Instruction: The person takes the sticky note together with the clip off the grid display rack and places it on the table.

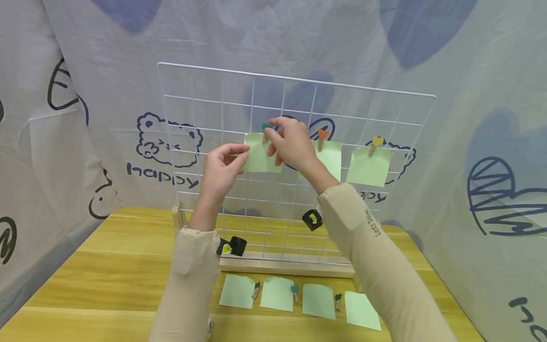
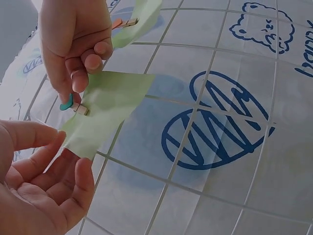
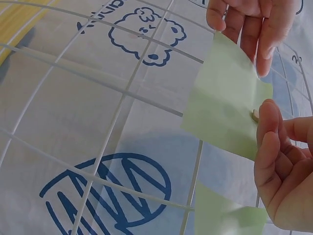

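A pale green sticky note (image 1: pixel 256 161) hangs against the upper part of a white wire grid (image 1: pixel 378 89). My left hand (image 1: pixel 220 171) holds the note's left edge between thumb and fingers, some of them behind the paper in the left wrist view. At the note's top, my right hand (image 1: pixel 294 142) pinches a small wooden clothespin (image 2: pixel 79 108) with a teal heart, which overlaps the paper. To the right, an orange-heart clothespin (image 1: pixel 321 140) and a yellow-heart clothespin (image 1: pixel 374 146) each hold another green note on the grid; the right hand partly covers the nearer one.
The grid stands in a wooden base (image 1: pixel 286 267) on a wood-grain table (image 1: pixel 98 275). Before it lie several green notes (image 1: pixel 277 293) in a row, with small clothespins (image 1: pixel 295 293) between them. Behind hangs a pale cloth (image 1: pixel 342 38) with blue drawings.
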Demonstrator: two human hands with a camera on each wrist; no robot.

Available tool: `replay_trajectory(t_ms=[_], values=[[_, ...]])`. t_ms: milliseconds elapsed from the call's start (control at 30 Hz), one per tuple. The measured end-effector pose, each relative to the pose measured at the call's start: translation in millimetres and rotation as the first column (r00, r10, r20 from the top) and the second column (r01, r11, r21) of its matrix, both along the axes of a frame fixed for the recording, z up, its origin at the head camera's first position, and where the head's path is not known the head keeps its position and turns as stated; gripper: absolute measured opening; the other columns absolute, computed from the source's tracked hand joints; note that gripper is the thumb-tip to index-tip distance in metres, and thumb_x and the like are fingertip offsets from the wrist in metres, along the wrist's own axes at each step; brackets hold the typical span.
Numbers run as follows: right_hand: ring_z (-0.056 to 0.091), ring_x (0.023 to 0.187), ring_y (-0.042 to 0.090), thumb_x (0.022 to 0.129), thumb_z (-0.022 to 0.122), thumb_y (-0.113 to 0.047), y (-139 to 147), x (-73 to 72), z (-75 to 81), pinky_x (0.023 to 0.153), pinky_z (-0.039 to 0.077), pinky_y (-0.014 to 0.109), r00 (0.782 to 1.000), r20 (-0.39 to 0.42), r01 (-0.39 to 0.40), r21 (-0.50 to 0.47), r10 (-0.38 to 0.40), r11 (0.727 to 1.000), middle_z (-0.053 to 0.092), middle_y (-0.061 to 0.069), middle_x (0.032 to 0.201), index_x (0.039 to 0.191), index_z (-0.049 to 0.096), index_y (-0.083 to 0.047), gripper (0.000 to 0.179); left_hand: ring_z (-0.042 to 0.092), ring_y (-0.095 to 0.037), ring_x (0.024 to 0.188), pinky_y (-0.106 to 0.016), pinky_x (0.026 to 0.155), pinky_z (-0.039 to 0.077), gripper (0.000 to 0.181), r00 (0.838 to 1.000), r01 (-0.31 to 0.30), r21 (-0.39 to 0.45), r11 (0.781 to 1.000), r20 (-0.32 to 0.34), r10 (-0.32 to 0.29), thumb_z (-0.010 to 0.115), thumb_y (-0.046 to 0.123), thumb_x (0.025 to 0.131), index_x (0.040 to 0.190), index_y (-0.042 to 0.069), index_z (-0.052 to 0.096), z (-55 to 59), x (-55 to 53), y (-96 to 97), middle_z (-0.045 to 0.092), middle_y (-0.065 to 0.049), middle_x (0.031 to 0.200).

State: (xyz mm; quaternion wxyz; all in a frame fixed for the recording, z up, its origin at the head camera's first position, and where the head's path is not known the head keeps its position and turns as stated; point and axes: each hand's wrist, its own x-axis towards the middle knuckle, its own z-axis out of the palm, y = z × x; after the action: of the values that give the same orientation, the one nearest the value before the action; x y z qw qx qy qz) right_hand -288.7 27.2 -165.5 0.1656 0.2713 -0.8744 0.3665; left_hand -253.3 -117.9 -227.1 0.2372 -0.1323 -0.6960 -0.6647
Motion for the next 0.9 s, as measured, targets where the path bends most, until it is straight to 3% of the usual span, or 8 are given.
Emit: replay_trajectory(t_ms=[133, 567, 900], values=[[0.056, 0.045, 0.029, 0.093, 0.048, -0.018, -0.7, 0.3, 0.4, 0.037, 0.038, 0.023, 1.0, -0.01, 0.001, -0.007, -0.001, 1.0, 0.059, 0.007, 0.057, 0.121, 0.052, -0.002, 0.033, 0.054, -0.014, 0.069, -0.019, 0.056, 0.044, 0.021, 1.0, 0.01, -0.006, 1.0, -0.01, -0.01, 0.054, -0.004, 0.084, 0.103, -0.009, 0.058, 0.2, -0.9, 1.1, 0.058, -0.018, 0.102], [0.054, 0.044, 0.03, 0.091, 0.051, -0.015, -1.7, 1.1, -0.6, 0.036, 0.036, 0.023, 1.0, -0.03, 0.003, -0.057, -0.005, 0.998, 0.058, 0.007, 0.056, 0.108, 0.056, -0.002, 0.022, 0.055, -0.011, 0.066, -0.018, 0.055, 0.045, 0.025, 0.999, 0.0, -0.006, 1.0, 0.053, 0.001, 0.054, -0.007, 0.081, 0.106, -0.007, 0.058, 1.5, -2.4, 2.6, 0.057, -0.017, 0.105], [0.05, 0.038, 0.02, 0.091, 0.051, -0.013, -4.4, 3.5, -1.0, 0.035, 0.035, 0.023, 0.997, -0.06, 0.033, -0.079, -0.038, 0.996, 0.055, 0.006, 0.053, 0.097, 0.055, -0.006, 0.01, 0.055, -0.01, 0.065, -0.017, 0.054, 0.044, 0.024, 0.999, -0.015, 0.004, 1.0, 0.046, 0.015, 0.055, -0.007, 0.081, 0.105, -0.008, 0.06, 1.3, -2.8, 3.0, 0.058, -0.017, 0.107]])
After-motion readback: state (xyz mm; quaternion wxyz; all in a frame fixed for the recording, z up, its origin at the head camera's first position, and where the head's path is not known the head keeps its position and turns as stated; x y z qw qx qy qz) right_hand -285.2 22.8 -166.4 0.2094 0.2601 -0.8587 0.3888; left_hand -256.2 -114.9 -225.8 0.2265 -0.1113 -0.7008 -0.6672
